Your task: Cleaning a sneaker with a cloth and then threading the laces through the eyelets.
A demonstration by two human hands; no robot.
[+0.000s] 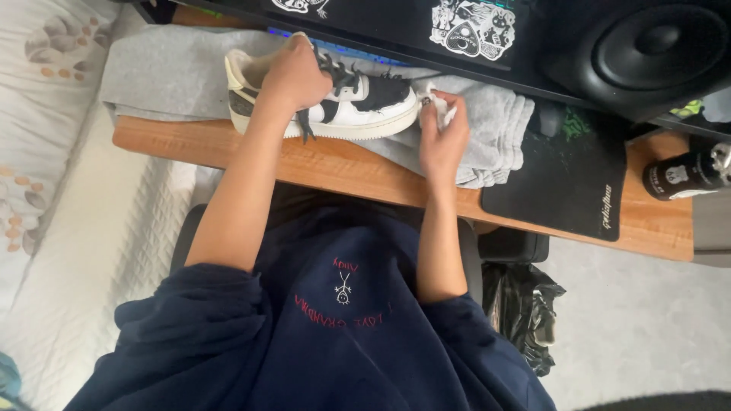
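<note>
A dark bottle lies on its side at the right end of the wooden desk, just beside the black mat. It carries a white label with a small dark figure and a band of pale print. The mat has a short line of white print near its lower right corner. On the black panel along the top edge sit two black-and-white stickers: one, roughly square, shows cartoon figures around a heart shape, and the other is cut off by the frame. The dark blue sweatshirt bears red stitched lettering and a small white figure.
</note>
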